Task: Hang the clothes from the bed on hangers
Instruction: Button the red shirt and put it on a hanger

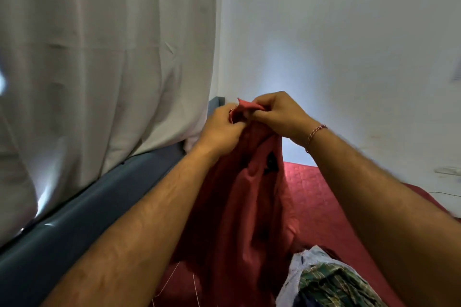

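1. A red garment [239,207] hangs from both hands above the red bedspread [309,197]; its lower edge runs out of frame, and a dark patch near its top is too dim to identify.
2. The left hand [222,129] pinches the garment's top edge, fingers curled and mostly hidden behind the knuckles.
3. The right hand [277,113], with a thread bracelet [315,133] at the wrist, pinches a fold of the collar.
4. A pile of patterned clothes [324,279] lies at lower right, partly hidden by the forearm.
5. A white curtain [104,57] drapes over a grey-blue headboard [82,217].

Red garment [239,197] matt woven cloth; bedcover [306,187] quilted; curtain [99,57] soft fabric
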Motion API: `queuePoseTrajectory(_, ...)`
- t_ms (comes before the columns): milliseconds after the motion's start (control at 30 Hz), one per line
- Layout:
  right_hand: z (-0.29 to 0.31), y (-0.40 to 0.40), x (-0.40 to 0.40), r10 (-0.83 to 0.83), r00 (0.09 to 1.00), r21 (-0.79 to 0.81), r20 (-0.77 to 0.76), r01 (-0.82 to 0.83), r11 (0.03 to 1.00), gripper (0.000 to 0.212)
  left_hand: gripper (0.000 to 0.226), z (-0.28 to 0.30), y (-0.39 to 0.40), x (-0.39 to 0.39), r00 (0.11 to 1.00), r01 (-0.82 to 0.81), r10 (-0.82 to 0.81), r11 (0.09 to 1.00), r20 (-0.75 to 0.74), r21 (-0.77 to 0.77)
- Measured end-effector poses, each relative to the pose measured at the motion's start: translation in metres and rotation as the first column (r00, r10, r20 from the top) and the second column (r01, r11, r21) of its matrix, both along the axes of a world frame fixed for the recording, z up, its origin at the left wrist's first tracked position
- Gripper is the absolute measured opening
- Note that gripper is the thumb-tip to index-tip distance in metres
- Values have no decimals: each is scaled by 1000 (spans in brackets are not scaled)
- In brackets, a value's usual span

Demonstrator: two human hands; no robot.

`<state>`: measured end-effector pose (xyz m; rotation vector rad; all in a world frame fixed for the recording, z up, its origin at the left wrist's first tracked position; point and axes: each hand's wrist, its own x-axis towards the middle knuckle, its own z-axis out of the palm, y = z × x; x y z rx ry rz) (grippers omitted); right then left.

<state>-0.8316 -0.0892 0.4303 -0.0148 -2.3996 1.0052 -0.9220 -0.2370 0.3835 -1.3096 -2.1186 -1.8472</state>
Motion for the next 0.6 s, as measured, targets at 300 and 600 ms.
queuePoseTrajectory(300, -88, -23, 24, -406, 897, 329, 177, 335, 883, 48, 32, 46, -58, -20, 993, 5, -30, 978, 115, 209)
queuePoseTrajectory(600, -88, 27, 91, -783, 605, 449, 146, 664, 598, 33, 20, 22, -119, -53, 869, -461, 466, 885, -164, 70)
